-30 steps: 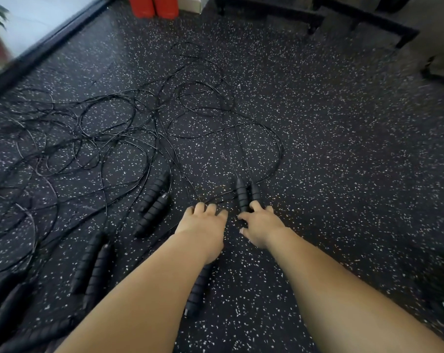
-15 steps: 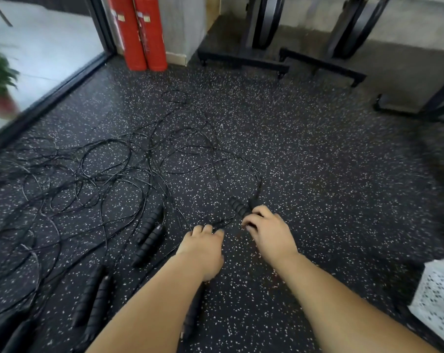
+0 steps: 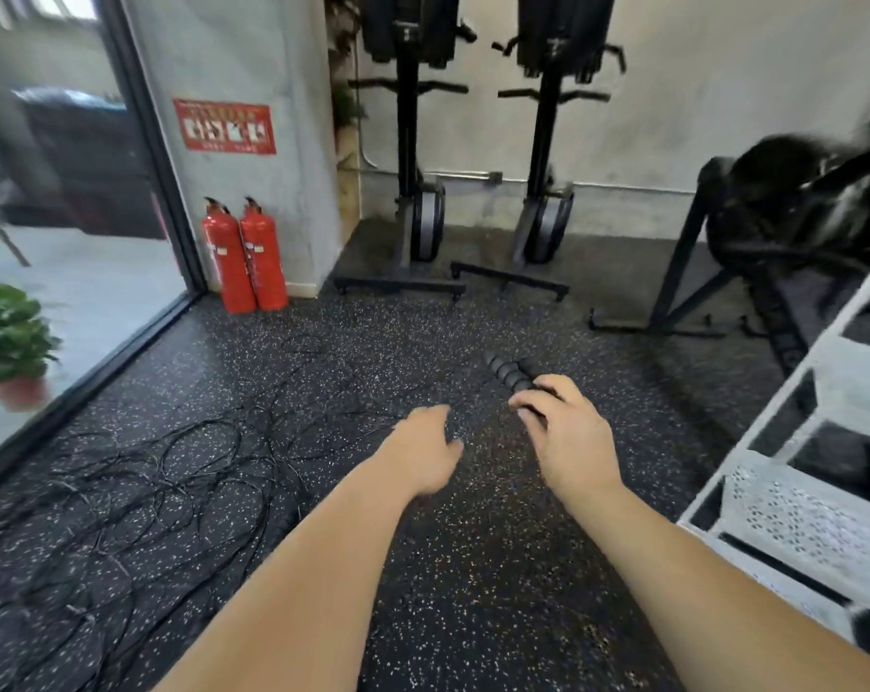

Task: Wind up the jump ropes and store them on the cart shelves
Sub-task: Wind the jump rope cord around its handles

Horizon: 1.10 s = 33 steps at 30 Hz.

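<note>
Head view: our right hand (image 3: 565, 427) grips black ribbed jump-rope handles (image 3: 510, 374); our left hand (image 3: 423, 452) blurs, so we cannot tell its fingers.

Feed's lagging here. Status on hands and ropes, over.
Right hand grips black ribbed jump-rope handles. Left hand open. Tangled black ropes on speckled floor, left; white metal cart, right.

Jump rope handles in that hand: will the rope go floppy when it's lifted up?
Probably floppy: the thin black cords lie in loose, tangled loops on the floor. The ribbed handles in the right hand look stiff, and their ridges should stop slipping.
</note>
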Each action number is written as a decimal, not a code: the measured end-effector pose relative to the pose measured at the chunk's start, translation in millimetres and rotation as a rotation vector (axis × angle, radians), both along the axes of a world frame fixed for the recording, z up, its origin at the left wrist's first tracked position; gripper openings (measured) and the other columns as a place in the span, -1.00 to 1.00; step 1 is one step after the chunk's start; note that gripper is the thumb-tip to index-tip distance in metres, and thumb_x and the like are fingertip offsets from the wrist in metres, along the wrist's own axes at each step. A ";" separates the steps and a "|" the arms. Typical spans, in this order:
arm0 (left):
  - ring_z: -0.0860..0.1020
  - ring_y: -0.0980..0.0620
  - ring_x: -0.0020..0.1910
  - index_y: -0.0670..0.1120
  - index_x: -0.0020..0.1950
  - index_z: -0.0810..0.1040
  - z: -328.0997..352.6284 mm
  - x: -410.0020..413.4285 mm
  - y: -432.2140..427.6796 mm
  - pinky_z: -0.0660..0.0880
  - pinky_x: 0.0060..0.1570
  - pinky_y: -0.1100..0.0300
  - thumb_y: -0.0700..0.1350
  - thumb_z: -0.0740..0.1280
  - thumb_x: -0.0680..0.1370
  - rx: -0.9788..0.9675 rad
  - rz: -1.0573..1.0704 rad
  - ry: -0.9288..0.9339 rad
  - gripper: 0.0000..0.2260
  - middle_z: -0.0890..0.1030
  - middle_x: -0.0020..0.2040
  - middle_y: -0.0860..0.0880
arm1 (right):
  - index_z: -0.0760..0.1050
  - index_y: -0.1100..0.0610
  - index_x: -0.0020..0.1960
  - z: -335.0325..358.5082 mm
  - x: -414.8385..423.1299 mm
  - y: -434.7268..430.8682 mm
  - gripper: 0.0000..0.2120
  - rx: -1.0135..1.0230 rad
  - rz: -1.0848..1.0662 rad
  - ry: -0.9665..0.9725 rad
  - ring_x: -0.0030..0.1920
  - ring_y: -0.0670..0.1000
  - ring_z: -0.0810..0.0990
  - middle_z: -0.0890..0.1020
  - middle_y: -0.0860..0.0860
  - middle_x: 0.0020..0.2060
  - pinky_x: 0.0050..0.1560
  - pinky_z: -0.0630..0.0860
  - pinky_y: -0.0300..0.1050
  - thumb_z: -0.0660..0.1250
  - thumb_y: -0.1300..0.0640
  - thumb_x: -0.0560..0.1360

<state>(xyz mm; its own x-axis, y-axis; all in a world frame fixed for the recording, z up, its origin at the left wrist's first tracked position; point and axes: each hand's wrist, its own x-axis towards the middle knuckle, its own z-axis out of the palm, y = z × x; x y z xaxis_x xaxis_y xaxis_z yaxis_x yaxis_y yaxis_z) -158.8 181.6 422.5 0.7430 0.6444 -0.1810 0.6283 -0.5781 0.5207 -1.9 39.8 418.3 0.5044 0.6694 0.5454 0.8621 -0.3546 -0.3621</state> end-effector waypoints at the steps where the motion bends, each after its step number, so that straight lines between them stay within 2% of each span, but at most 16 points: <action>1: 0.42 -0.17 0.55 -0.07 0.72 0.20 17.3 -0.1 -16.4 0.34 0.54 0.01 0.04 0.25 0.75 -0.021 0.000 -0.061 -0.43 0.35 0.64 -0.14 | 0.70 -0.10 0.11 18.4 -3.1 -16.6 -0.86 0.043 -0.011 -0.014 0.03 0.12 0.65 0.54 -0.13 0.27 0.07 0.62 0.04 0.44 0.11 0.62; 5: 0.45 -0.07 0.52 -0.05 0.67 0.31 76.8 -2.1 -87.5 0.32 0.51 0.09 0.07 0.14 0.79 -0.202 0.061 -0.361 -0.54 0.46 0.58 -0.05 | 0.71 -0.10 0.14 78.2 -24.2 -78.1 -0.84 0.178 -0.035 -0.077 0.11 0.10 0.66 0.56 -0.10 0.28 0.08 0.63 0.05 0.43 0.12 0.63; 8: 0.58 -0.03 0.36 0.04 0.45 0.52 103.5 -3.0 -132.2 0.42 0.45 -0.04 0.24 0.10 0.75 -0.504 0.153 -0.619 -0.58 0.62 0.37 0.06 | 0.71 -0.06 0.17 100.3 -47.9 -117.8 -0.82 0.230 -0.019 -0.123 0.12 0.12 0.63 0.56 -0.07 0.31 0.05 0.62 0.06 0.43 0.15 0.63; 9: 0.63 -0.03 0.29 0.08 0.34 0.56 110.5 -3.6 -144.5 0.48 0.41 -0.09 0.31 0.11 0.72 -0.609 0.187 -0.674 -0.57 0.67 0.28 0.07 | 0.71 -0.05 0.19 101.4 -56.6 -129.7 -0.80 0.224 -0.005 -0.134 0.13 0.13 0.62 0.56 -0.05 0.32 0.04 0.62 0.06 0.43 0.16 0.63; 11: 0.69 -0.07 0.20 0.09 0.27 0.61 113.3 -2.3 -160.5 0.58 0.30 -0.16 0.37 0.16 0.67 -0.746 0.228 -0.754 -0.54 0.72 0.20 0.02 | 0.70 -0.05 0.21 94.4 -72.9 -148.7 -0.75 0.162 0.027 -0.153 0.14 0.14 0.58 0.53 -0.05 0.35 0.01 0.61 0.05 0.46 0.19 0.59; 14: 0.68 -0.13 0.20 0.01 0.34 0.59 102.6 -4.8 -178.9 0.62 0.26 -0.21 0.21 0.26 0.69 -0.823 0.318 -0.809 -0.63 0.70 0.26 -0.09 | 0.65 -0.11 0.30 70.2 -92.0 -166.2 -0.60 0.055 0.110 -0.155 0.23 0.14 0.55 0.47 -0.05 0.43 0.02 0.64 0.07 0.53 0.21 0.52; 17: 0.68 -0.18 0.21 -0.08 0.34 0.59 76.8 -15.0 -182.8 0.62 0.27 -0.21 -0.04 0.23 0.77 -0.908 0.394 -0.833 -0.77 0.71 0.23 -0.16 | 0.51 -0.17 0.47 44.7 -98.4 -175.8 -0.47 -0.005 0.240 -0.107 0.37 0.06 0.52 0.41 -0.11 0.52 0.20 0.63 0.02 0.44 0.22 0.59; 20: 0.68 -0.18 0.25 -0.14 0.38 0.59 45.2 -25.7 -174.8 0.59 0.31 -0.21 -0.13 0.22 0.78 -0.979 0.410 -0.823 -0.76 0.72 0.23 -0.18 | 0.38 -0.26 0.56 30.8 -96.8 -180.1 -0.45 0.002 0.345 0.113 0.41 -0.18 0.49 0.32 -0.31 0.55 0.35 0.54 -0.14 0.29 0.21 0.69; 22: 0.68 -0.17 0.27 -0.13 0.37 0.59 27.0 -29.9 -172.2 0.55 0.37 -0.24 -0.15 0.21 0.78 -0.987 0.394 -0.810 -0.76 0.73 0.24 -0.15 | 0.31 -0.29 0.59 19.7 -93.6 -176.5 -0.36 0.024 0.368 0.307 0.46 -0.27 0.42 0.28 -0.36 0.55 0.45 0.46 -0.15 0.32 0.26 0.67; 25: 0.67 -0.15 0.29 -0.12 0.39 0.57 1.3 -30.5 -170.0 0.52 0.40 -0.26 -0.16 0.19 0.78 -0.991 0.416 -0.822 -0.76 0.73 0.25 -0.13 | 0.19 -0.29 0.62 -4.8 -89.0 -164.4 -0.22 0.080 0.328 0.729 0.44 -0.25 0.49 0.31 -0.31 0.57 0.53 0.44 0.01 0.39 0.30 0.62; 27: 0.68 -0.14 0.29 -0.13 0.40 0.57 -9.9 -25.3 -168.3 0.52 0.40 -0.24 -0.17 0.17 0.79 -0.993 0.423 -0.821 -0.75 0.73 0.25 -0.13 | 0.20 -0.19 0.65 -16.1 -89.6 -154.7 -0.23 0.121 0.247 0.924 0.38 -0.24 0.54 0.40 -0.18 0.56 0.52 0.46 -0.01 0.40 0.33 0.62; 28: 0.68 -0.14 0.29 -0.14 0.39 0.57 -12.9 -21.1 -166.1 0.52 0.41 -0.24 -0.18 0.16 0.79 -0.987 0.418 -0.822 -0.74 0.73 0.24 -0.13 | 0.23 -0.10 0.66 -19.5 -89.8 -149.3 -0.27 0.143 0.220 0.962 0.35 -0.29 0.54 0.44 -0.12 0.54 0.49 0.45 -0.12 0.39 0.35 0.62; 30: 0.68 -0.11 0.28 -0.11 0.35 0.61 -15.5 -12.4 -161.3 0.51 0.42 -0.24 -0.18 0.15 0.79 -0.932 0.395 -0.805 -0.74 0.74 0.22 -0.11 | 0.30 0.03 0.65 -21.2 -89.4 -140.4 -0.36 0.198 0.188 0.997 0.28 -0.43 0.52 0.50 -0.15 0.47 0.37 0.42 -0.41 0.34 0.38 0.64; 31: 0.68 -0.10 0.28 -0.09 0.34 0.61 -15.9 -8.7 -158.4 0.50 0.42 -0.24 -0.17 0.15 0.79 -0.907 0.384 -0.798 -0.74 0.74 0.22 -0.08 | 0.32 0.05 0.64 -19.7 -88.3 -137.2 -0.39 0.222 0.181 0.995 0.28 -0.46 0.51 0.52 -0.21 0.42 0.33 0.41 -0.47 0.34 0.37 0.65; 33: 0.67 -0.09 0.30 -0.08 0.36 0.61 -16.9 -3.2 -151.7 0.50 0.42 -0.25 -0.16 0.15 0.79 -0.916 0.369 -0.810 -0.73 0.74 0.23 -0.08 | 0.37 0.03 0.61 -17.3 -83.6 -133.0 -0.42 0.236 0.178 0.960 0.33 -0.41 0.51 0.54 -0.29 0.38 0.39 0.43 -0.37 0.36 0.33 0.65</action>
